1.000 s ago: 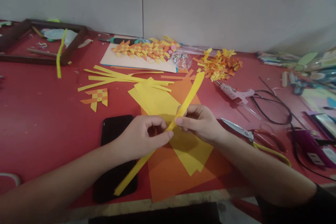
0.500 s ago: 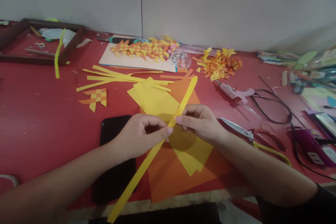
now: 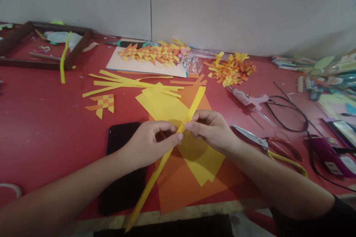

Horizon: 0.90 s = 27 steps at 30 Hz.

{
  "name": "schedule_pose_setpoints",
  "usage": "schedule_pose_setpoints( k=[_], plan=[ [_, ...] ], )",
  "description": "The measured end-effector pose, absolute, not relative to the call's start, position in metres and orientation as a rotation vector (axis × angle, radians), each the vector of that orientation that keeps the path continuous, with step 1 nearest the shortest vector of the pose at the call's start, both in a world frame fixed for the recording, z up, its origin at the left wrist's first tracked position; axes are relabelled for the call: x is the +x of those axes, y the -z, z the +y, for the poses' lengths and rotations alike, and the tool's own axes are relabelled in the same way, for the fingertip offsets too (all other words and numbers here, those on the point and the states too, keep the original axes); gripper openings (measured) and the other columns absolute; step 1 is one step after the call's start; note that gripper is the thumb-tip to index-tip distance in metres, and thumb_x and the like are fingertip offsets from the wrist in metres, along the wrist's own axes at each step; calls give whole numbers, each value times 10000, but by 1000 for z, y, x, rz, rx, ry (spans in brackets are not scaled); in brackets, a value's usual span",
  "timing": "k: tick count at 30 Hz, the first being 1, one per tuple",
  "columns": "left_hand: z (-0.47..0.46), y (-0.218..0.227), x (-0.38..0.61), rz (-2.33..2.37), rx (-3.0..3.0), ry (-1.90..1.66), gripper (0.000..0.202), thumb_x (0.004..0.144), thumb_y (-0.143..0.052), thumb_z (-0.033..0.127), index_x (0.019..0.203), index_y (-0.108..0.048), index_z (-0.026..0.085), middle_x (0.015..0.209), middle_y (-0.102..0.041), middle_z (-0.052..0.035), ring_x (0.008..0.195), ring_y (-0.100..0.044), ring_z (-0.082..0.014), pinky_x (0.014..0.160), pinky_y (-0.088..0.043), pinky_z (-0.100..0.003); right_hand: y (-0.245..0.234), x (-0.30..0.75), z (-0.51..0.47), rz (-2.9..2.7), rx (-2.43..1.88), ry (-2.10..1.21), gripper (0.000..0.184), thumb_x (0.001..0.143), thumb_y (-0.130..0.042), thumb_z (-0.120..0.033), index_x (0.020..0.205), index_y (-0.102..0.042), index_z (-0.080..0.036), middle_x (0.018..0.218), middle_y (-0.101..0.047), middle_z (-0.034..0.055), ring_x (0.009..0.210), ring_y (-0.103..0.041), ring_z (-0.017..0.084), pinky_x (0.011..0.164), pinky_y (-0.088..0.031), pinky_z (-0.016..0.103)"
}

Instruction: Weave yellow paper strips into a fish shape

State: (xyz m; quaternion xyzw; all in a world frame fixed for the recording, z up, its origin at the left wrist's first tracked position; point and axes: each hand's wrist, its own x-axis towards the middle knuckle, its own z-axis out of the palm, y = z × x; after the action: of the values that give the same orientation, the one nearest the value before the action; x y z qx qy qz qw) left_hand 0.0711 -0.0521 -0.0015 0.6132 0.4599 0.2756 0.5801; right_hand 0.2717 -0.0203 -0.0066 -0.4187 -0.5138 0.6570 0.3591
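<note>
A long yellow paper strip [image 3: 195, 104] runs slantwise between my hands, its lower end hanging past the table's front edge. My left hand [image 3: 158, 140] pinches it between thumb and fingers near its middle. Just above that grip, my right hand [image 3: 210, 127] also pinches the strip, with the thumb on top. Underneath lie yellow paper sheets [image 3: 201, 163] on an orange sheet [image 3: 178, 192]. A black phone-like slab [image 3: 119, 189] lies partly under my left forearm. Loose yellow strips [image 3: 111, 80] and a woven yellow-and-orange paper fish [image 3: 104, 104] are farther left.
Scissors [image 3: 261, 142] and a pink glue gun [image 3: 250, 100] with its cable lie to the right. Behind are woven fish [image 3: 155, 54] on white paper, a pile of paper scraps [image 3: 230, 68] and a clear dish [image 3: 191, 64]. A dark wooden frame [image 3: 79, 50] sits back left.
The strip has turned a little in my fingers: its lower end has swung right and its upper end has shifted slightly left and down. Both hands keep their pinch.
</note>
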Motion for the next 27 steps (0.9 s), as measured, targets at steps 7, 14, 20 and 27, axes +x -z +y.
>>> schedule_pose_setpoints(
  k=[7, 14, 20, 27],
  plan=[
    [-53, 1, 71, 1098, 1483, -676, 301, 887, -570, 329, 661, -626, 138, 568, -487, 48, 534, -382, -69, 502, -309, -193, 7, 267, -24, -1372, -1108, -1724, 291, 719, -806, -392, 676, -644, -154, 580, -553, -31, 478, -430, 55, 449, -295, 220],
    [-52, 3, 71, 1121, 1462, -654, 293, 868, -611, 379, 705, -688, 148, 680, -674, -8, 618, -535, -109, 585, -401, -216, 10, 270, -21, -1282, -1160, -1772, 343, 701, -816, -416, 636, -608, -151, 516, -504, -51, 456, -400, 47, 431, -247, 213],
    [-52, 2, 71, 1127, 1462, -635, 288, 848, -637, 395, 703, -689, 152, 668, -663, -5, 608, -518, -107, 568, -386, -216, 10, 270, -22, -1272, -1207, -1783, 378, 692, -818, -429, 614, -567, -157, 488, -488, -60, 449, -384, 46, 437, -236, 217],
    [-51, 2, 71, 1116, 1437, -630, 262, 856, -619, 373, 742, -685, 146, 699, -669, -12, 624, -541, -113, 589, -408, -220, 6, 270, -17, -1126, -1182, -1736, 385, 642, -851, -395, 567, -551, -166, 462, -486, -58, 431, -380, 49, 434, -218, 225]
  ],
)
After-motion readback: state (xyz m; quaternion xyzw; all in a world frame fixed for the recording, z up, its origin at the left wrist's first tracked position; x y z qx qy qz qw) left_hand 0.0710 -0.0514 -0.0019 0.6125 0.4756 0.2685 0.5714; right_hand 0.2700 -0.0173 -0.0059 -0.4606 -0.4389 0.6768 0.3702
